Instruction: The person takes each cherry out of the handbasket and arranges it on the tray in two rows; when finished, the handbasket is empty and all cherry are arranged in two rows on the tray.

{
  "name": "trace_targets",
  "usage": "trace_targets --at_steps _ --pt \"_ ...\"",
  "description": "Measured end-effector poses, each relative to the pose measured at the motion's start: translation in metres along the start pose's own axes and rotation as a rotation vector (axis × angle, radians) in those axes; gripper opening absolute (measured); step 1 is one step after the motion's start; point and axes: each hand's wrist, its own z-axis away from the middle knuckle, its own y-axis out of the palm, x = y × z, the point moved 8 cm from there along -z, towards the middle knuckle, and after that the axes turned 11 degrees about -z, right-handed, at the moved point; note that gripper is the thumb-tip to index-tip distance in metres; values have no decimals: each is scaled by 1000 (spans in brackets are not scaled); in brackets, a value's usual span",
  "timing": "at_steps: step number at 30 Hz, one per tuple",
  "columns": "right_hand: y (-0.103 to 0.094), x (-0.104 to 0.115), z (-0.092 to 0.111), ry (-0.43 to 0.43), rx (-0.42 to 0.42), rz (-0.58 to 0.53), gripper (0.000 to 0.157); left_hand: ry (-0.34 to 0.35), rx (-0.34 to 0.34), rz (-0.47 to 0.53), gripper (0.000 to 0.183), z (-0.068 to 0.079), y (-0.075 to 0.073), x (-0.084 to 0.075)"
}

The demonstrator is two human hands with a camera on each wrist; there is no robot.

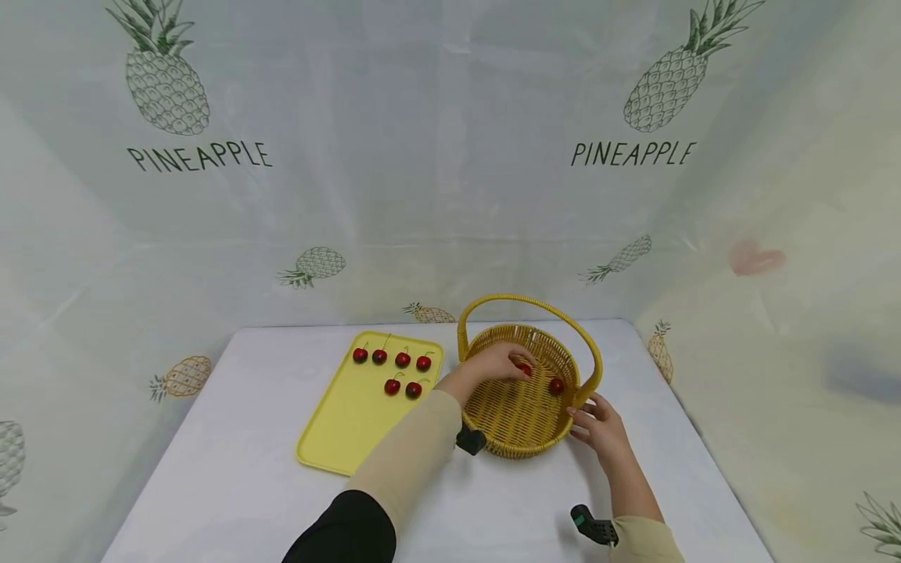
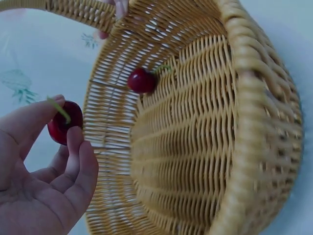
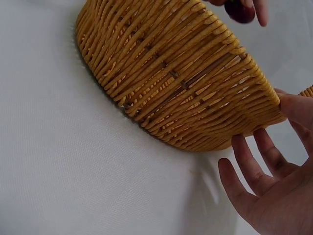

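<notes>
My left hand (image 1: 497, 363) is over the wicker basket (image 1: 517, 422), pinching a dark red cherry (image 2: 57, 128) with a green stem between thumb and fingers. Another cherry (image 1: 557, 386) lies inside the basket toward its right side; the left wrist view also shows its stem. At the basket's right side, near the foot of the handle (image 1: 590, 383), my right hand (image 1: 602, 428) holds the rim. In the right wrist view its thumb (image 3: 296, 108) is at the rim and its fingertips touch the woven outer wall.
Left of the basket lies a yellow tray (image 1: 338, 426) bearing several stemmed cherries (image 1: 403, 360) in its upper part. Both stand on a white table (image 1: 211, 469). The basket's tall arched handle (image 1: 517, 297) rises above it. A pineapple-print sheet (image 1: 436, 195) hangs behind.
</notes>
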Motion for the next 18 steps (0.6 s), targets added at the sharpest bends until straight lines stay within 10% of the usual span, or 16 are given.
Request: trace_targets --at_steps 18 --pt "-1 -1 -2 2 15 -3 64 41 -82 25 25 50 -36 7"
